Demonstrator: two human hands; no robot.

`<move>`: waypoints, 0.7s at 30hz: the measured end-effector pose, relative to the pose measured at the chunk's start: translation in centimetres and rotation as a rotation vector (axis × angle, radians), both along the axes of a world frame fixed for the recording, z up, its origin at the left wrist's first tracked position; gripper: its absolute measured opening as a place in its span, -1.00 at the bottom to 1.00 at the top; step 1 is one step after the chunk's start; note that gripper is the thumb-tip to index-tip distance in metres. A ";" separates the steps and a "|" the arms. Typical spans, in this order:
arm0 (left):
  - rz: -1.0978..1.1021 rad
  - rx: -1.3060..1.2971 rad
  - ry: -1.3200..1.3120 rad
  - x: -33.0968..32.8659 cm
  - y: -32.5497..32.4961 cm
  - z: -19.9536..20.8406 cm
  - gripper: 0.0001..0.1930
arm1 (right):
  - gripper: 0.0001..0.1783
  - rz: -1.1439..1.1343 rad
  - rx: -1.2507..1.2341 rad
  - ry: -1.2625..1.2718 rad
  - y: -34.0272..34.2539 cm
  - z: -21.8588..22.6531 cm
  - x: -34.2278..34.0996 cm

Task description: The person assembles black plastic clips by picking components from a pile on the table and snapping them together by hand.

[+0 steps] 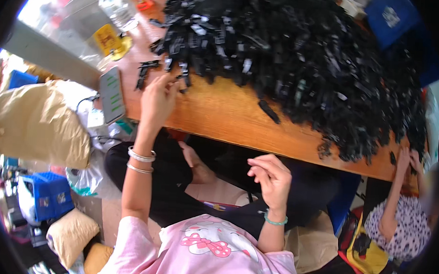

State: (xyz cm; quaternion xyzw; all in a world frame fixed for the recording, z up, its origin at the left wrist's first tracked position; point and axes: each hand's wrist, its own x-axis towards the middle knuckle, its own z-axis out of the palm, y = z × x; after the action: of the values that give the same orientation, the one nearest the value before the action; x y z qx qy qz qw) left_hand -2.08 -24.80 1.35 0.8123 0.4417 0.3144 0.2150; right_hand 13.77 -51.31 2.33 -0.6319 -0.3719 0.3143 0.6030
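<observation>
My left hand (158,98) is at the near left edge of a large heap of small black strip-like pieces (288,56) on the wooden table. Its fingers are bent together beside a few loose black pieces (184,80); what they pinch, if anything, is too small to make out. My right hand (273,177) hangs in the air in front of the table's near edge, fingers half bent and apart, with nothing visible in it. One black piece (269,112) lies apart from the heap, near the middle of the table.
A phone-like slab with green marks (112,95) stands at the table's left edge. Behind it are a yellow-labelled container (108,40) and a clear bottle (114,5). A co-worker's hands (407,159) touch the heap at the right. Sacks (41,120) and a blue basket (47,195) lie left.
</observation>
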 end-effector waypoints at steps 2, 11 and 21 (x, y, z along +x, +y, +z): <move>-0.004 0.053 0.157 -0.1 0.7 -0.7 -0.80 | -0.88 -0.019 -0.003 -0.029 0.2 0.0 0.1; 0.094 0.155 0.048 -0.3 -0.1 -1.0 -0.80 | -0.87 -0.909 -0.242 -0.766 -3.8 -1.7 7.9; -0.210 -0.295 -0.317 3.7 -11.4 0.3 -0.71 | -0.92 -0.923 -0.405 -0.878 -4.3 -3.4 8.4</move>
State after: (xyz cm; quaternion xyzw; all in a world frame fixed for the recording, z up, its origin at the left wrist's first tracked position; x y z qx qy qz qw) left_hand 1.62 -36.20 1.68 0.7542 0.3567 0.3458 0.4295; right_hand 22.22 -55.65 -1.02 -0.8962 -0.2079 -0.1990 0.3377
